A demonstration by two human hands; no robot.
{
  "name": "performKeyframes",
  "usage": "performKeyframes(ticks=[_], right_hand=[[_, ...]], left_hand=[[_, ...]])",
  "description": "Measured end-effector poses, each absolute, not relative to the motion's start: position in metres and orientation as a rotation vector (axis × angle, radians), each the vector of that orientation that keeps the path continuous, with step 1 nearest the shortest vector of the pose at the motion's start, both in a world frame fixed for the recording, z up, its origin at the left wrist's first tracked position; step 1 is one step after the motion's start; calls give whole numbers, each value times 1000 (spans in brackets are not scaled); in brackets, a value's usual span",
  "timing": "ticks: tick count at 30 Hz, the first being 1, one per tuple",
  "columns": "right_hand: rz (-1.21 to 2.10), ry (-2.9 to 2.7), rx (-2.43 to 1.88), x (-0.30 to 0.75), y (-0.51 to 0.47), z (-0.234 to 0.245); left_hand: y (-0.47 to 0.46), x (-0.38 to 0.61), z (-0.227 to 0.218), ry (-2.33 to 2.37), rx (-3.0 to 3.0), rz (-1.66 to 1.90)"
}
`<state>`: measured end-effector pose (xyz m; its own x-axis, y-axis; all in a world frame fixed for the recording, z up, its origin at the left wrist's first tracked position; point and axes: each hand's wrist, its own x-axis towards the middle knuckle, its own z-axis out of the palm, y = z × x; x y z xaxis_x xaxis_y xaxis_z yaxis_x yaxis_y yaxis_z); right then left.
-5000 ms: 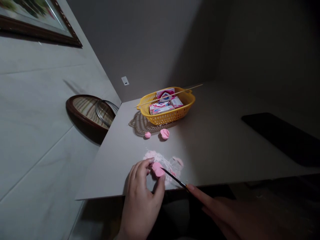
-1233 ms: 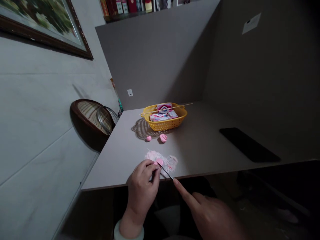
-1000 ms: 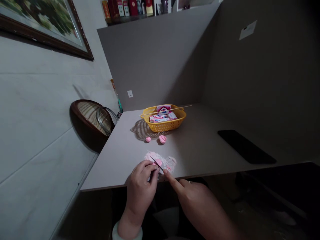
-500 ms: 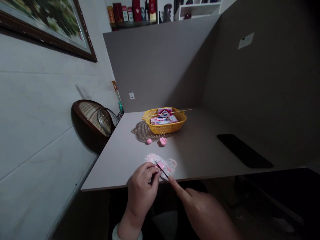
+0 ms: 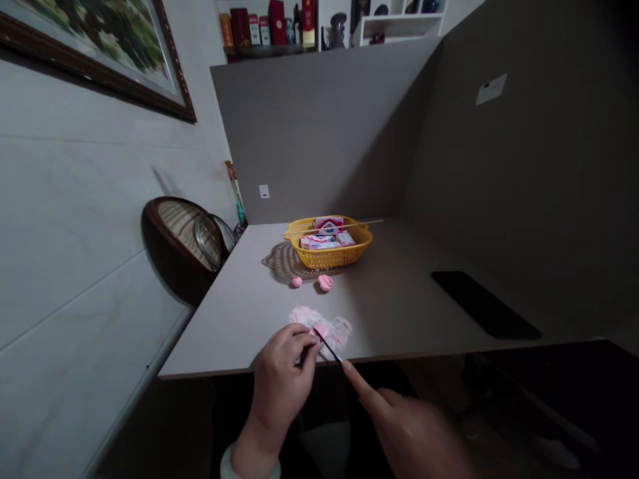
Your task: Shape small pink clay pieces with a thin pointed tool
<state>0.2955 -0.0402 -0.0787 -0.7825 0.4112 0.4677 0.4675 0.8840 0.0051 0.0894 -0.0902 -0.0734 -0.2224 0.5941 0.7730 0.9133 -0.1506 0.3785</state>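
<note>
Pinching a small pink clay lump (image 5: 320, 330), the left hand (image 5: 282, 376) curls its fingers (image 5: 297, 338) close together around it, likely so it cannot slide away. The lump is held over a patch of pale pink powder (image 5: 304, 314), near the front edge of the surface (image 5: 224, 319). A thin black stick (image 5: 327, 344) reaches from the right hand (image 5: 412, 436) to the lump, and its tip touches it. The right pointer finger (image 5: 357, 380) lines up with the stick's end, maybe to steer it, but how the other fingers hold on is hidden. Farther back, a tiny pink ball (image 5: 297, 282) and a bigger pink bit (image 5: 325, 283) lie near a yellow basket (image 5: 329, 259) of small boxes (image 5: 319, 242), with a long wooden skewer (image 5: 362, 225) resting across it.
</note>
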Motion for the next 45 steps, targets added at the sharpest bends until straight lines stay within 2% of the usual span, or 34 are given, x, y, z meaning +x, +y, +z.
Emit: performKeyframes(ticks=[7, 14, 20, 26, 32, 39, 45], right_hand=[[-146, -2668, -728, 276, -38, -66], [-159, -2595, -643, 297, -41, -82], [-128, -2682, -746, 276, -35, -65], [-174, -2651, -625, 298, -37, -81], [-123, -2738, -759, 278, -37, -61], [-126, -2671, -647, 298, -37, -83], [-50, -2693, -726, 272, -32, -66]], left_hand=[[-90, 88, -73, -1805, -1700, -1311], [-91, 89, -73, -1826, -1704, -1346], [-89, 87, -74, -1846, -1706, -1354], [-90, 87, -74, -1832, -1721, -1384], [-90, 87, -72, -1807, -1703, -1366], [-91, 89, -75, -1809, -1687, -1325], [-90, 87, -74, -1857, -1690, -1307]])
